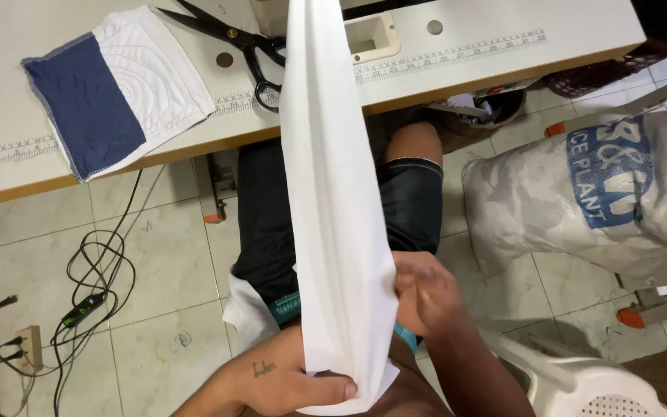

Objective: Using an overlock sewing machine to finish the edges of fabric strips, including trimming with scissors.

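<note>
A long strip of white fabric (333,193) runs from the sewing table's top edge down to my lap. My left hand (287,378) grips its lower end, thumb laid across the cloth. My right hand (422,289) pinches the fabric's right edge a little higher up. Both hands sit close together above my dark shorts (414,205). The fabric hides most of my left leg.
The white sewing table (503,46) carries a blue-and-white quilted piece (117,89) and black scissors (245,46). A large white printed sack (596,193) stands at right, with a white plastic chair (588,386) below it. Black cables (94,286) lie on the tiled floor at left.
</note>
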